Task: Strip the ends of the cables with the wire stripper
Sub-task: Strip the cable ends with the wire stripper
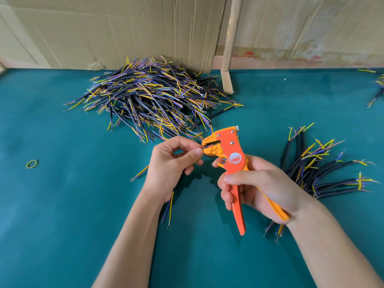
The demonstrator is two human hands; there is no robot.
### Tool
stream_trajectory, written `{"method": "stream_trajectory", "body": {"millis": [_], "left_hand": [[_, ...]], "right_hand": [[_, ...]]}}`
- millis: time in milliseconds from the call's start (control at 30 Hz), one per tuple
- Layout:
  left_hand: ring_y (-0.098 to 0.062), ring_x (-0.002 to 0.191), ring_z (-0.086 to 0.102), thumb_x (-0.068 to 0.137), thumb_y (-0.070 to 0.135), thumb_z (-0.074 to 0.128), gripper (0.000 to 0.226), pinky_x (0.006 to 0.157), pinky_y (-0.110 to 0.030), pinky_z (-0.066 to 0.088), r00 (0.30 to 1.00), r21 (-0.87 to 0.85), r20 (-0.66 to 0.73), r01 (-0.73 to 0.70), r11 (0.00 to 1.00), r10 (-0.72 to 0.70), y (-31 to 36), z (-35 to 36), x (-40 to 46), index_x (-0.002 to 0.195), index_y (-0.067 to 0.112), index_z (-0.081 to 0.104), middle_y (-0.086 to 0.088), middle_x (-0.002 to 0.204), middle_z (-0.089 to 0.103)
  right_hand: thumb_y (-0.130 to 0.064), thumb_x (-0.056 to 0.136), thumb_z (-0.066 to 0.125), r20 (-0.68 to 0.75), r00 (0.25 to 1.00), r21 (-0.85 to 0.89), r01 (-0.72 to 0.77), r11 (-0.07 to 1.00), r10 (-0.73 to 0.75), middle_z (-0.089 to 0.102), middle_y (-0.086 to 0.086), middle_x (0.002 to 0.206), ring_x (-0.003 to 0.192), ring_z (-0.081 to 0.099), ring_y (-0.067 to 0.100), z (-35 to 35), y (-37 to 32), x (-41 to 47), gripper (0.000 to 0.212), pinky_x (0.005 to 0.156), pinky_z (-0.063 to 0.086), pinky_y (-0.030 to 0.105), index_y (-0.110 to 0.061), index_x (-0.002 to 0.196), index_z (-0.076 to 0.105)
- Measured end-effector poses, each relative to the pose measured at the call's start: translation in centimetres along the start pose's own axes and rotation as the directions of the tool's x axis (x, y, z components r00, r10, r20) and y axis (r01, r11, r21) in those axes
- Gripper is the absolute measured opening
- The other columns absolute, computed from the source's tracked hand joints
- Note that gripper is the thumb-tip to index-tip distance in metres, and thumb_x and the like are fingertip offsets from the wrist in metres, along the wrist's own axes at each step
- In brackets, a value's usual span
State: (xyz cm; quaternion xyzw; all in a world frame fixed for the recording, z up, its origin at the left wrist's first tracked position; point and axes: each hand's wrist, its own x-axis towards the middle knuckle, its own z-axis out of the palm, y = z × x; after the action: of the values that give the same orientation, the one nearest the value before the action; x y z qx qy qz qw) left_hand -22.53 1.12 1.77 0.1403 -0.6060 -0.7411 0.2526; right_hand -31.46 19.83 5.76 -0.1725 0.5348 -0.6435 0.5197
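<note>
My right hand grips the handles of an orange and yellow wire stripper, its jaws pointing left. My left hand pinches a short black cable between thumb and fingers and holds its thin wire end in the stripper's jaws. The cable's other end, with yellow and blue cores and a ring terminal, hangs out below my left wrist. Most of the cable is hidden inside my left hand.
A big heap of black cables with yellow, blue and purple cores lies at the back centre on the green table. A smaller bunch lies right of my right hand. A green rubber band lies at the left. Cardboard and a wooden stick stand behind.
</note>
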Motion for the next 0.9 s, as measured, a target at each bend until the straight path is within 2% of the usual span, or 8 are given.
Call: {"method": "stream_trajectory", "body": {"millis": [267, 667, 900], "left_hand": [[-0.020, 0.061, 0.062, 0.079, 0.008, 0.078, 0.009, 0.045, -0.020, 0.039, 1.000, 0.009, 0.002, -0.003, 1.000, 0.003, -0.10, -0.15, 0.09, 0.077, 0.015, 0.073, -0.005, 0.074, 0.067], [-0.019, 0.061, 0.065, 0.074, 0.012, 0.079, 0.014, 0.044, -0.020, 0.040, 1.000, -0.004, -0.012, -0.027, 1.000, 0.027, 0.11, 0.09, 0.00, 0.078, 0.010, 0.066, -0.004, 0.070, 0.066], [-0.019, 0.060, 0.066, 0.074, 0.011, 0.079, 0.017, 0.044, -0.020, 0.039, 0.999, -0.008, -0.015, -0.029, 1.000, 0.029, 0.14, 0.14, -0.04, 0.080, 0.007, 0.064, -0.004, 0.069, 0.066]], "right_hand": [[-0.008, 0.082, 0.071, -0.009, 1.000, -0.004, -0.011, 1.000, 0.011, 0.057, 0.019, 0.078, 0.061, 0.057, 0.030, 0.04, -0.05, -0.08, 0.039, 0.058, 0.054, 0.039, -0.001, 0.120, 0.065], [-0.009, 0.082, 0.071, -0.017, 1.000, 0.039, -0.005, 0.999, 0.005, 0.058, 0.016, 0.075, 0.059, 0.057, 0.029, 0.31, 0.00, -0.04, 0.031, 0.055, 0.054, 0.038, -0.004, 0.112, 0.071], [-0.008, 0.081, 0.071, -0.019, 1.000, 0.046, -0.007, 0.999, 0.008, 0.059, 0.018, 0.075, 0.059, 0.058, 0.029, 0.45, -0.08, -0.05, 0.034, 0.055, 0.055, 0.039, -0.003, 0.114, 0.069]]}}
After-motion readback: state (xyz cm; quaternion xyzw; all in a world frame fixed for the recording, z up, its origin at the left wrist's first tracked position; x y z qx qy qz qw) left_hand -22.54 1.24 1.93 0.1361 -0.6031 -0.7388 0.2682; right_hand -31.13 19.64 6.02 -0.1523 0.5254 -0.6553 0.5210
